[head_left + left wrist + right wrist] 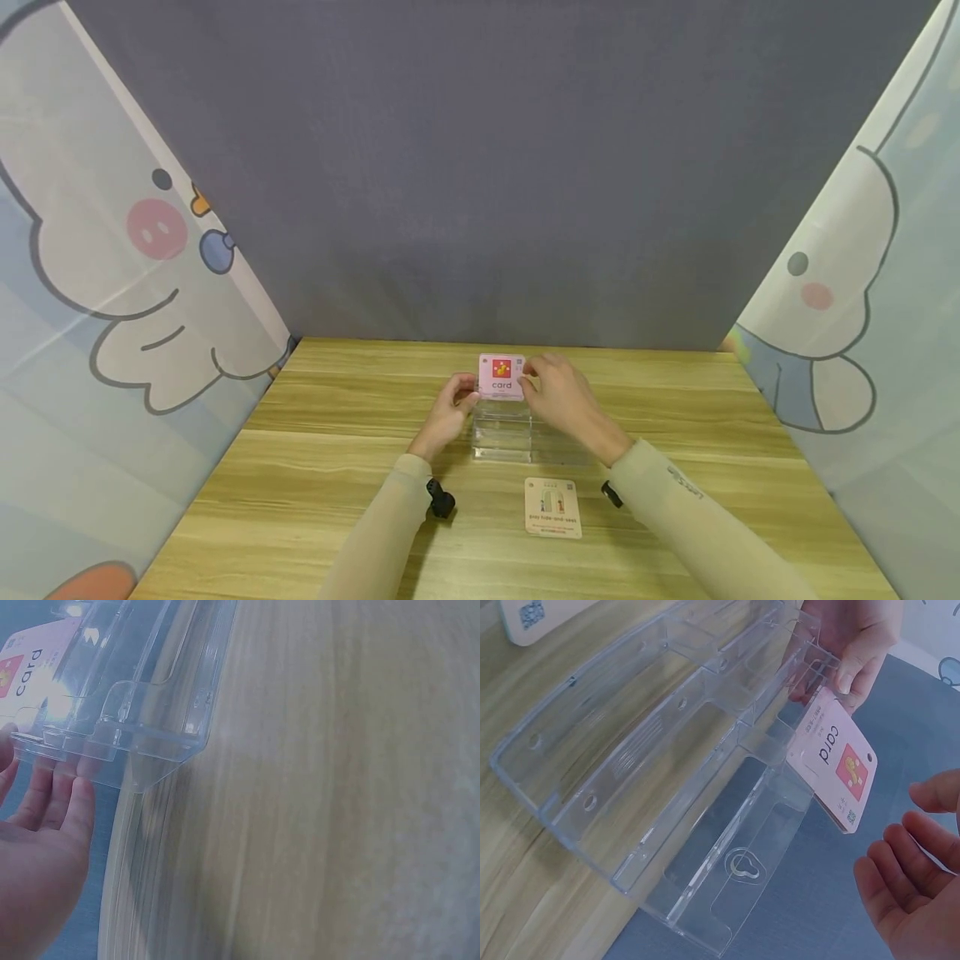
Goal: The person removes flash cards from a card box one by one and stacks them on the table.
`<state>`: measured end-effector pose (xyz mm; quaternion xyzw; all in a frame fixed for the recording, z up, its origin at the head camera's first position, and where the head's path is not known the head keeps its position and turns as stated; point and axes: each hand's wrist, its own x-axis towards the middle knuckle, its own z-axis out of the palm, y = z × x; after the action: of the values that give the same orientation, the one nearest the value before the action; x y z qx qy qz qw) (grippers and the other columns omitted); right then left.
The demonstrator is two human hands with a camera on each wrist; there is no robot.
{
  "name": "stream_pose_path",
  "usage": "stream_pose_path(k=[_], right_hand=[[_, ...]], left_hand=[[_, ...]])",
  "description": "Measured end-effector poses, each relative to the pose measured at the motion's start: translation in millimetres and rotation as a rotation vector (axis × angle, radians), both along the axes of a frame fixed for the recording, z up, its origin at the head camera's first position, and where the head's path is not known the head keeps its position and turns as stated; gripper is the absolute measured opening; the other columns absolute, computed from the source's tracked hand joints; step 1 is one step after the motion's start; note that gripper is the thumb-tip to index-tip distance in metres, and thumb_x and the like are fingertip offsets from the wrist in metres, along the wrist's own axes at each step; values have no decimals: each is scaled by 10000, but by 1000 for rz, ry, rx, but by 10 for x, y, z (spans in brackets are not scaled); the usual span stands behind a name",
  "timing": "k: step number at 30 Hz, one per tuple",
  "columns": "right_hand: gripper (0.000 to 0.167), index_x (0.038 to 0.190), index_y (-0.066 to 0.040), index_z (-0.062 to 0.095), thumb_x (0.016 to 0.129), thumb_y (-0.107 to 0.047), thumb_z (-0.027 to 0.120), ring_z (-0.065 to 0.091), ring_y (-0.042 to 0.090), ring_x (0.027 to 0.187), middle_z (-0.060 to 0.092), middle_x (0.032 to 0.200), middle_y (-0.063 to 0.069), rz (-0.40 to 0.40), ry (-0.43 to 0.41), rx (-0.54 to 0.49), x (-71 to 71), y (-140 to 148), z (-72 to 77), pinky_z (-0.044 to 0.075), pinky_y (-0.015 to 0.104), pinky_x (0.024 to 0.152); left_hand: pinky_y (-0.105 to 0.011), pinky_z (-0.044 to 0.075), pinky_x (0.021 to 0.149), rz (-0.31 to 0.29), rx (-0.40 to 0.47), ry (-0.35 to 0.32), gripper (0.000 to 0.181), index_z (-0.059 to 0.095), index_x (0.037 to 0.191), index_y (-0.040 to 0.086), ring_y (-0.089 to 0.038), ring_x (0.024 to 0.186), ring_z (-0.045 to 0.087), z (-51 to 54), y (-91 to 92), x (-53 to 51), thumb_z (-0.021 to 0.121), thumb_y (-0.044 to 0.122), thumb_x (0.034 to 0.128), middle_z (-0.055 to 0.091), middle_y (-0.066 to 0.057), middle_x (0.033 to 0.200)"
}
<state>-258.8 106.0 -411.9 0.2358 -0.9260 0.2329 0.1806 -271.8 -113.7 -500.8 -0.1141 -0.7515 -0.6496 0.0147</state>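
A clear plastic tiered rack (502, 435) stands on the table, and a pink stack of cards (501, 377) printed "card" is upright in its rear slot, at the left end. My left hand (444, 419) grips the rack's left side, thumb in front and fingers behind, as the left wrist view shows for the hand (49, 851) and rack (161, 694). In the right wrist view my right hand (922, 881) is just off the pink stack (832, 754), fingers loosely bent, holding nothing. From the head view, this right hand (567, 406) is beside the stack's right edge.
A cream card (552, 508) with a picture and the words "play hide-and-seek" lies flat on the wooden table (300, 517) in front of the rack. Behind the table rises a dark grey panel (480, 183), with cartoon-printed curtains (97, 275) on both sides.
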Motion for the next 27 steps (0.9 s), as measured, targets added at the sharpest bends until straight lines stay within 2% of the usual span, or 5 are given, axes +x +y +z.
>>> stream_pose_path(k=[4, 8, 10, 18, 27], right_hand=[[144, 976, -32, 719, 906, -154, 749, 575, 199, 810, 663, 944, 71, -8, 6, -1, -32, -27, 13, 515, 350, 670], [154, 996, -27, 724, 903, -146, 751, 555, 208, 819, 662, 951, 85, -11, 38, -3, -78, -54, 23, 501, 345, 676], [161, 1001, -24, 725, 898, -142, 759, 558, 216, 837, 663, 960, 84, -14, 58, 0, -100, -62, 26, 503, 345, 691], [212, 1066, -30, 718, 908, -168, 751, 580, 237, 943, 672, 1054, 81, -12, 66, 10, -158, -75, 50, 527, 378, 782], [204, 1073, -22, 720, 919, -154, 744, 583, 245, 959, 671, 1053, 82, 7, 77, 12, -240, -95, 45, 524, 383, 800]], left_hand=[[-335, 484, 906, -10, -6, 0, 284, 513, 1299, -86, -364, 1150, 541, 62, 4, 43, 534, -38, 1020, 565, -232, 1236], [-332, 478, 913, 13, -12, -2, 299, 520, 1317, -51, -348, 1161, 539, -128, -5, -76, 552, -11, 1022, 567, -218, 1252], [-330, 483, 917, 18, -18, 2, 304, 520, 1324, -37, -332, 1161, 541, -157, -6, -90, 556, 12, 1027, 568, -204, 1258], [-343, 492, 923, 14, -2, -5, 296, 527, 1322, -13, -307, 1157, 542, -162, -6, -87, 555, 34, 1031, 568, -173, 1259], [-294, 503, 864, 3, 13, 38, 267, 528, 1285, -52, -325, 1121, 557, -163, 0, -92, 548, -10, 1022, 574, -215, 1230]])
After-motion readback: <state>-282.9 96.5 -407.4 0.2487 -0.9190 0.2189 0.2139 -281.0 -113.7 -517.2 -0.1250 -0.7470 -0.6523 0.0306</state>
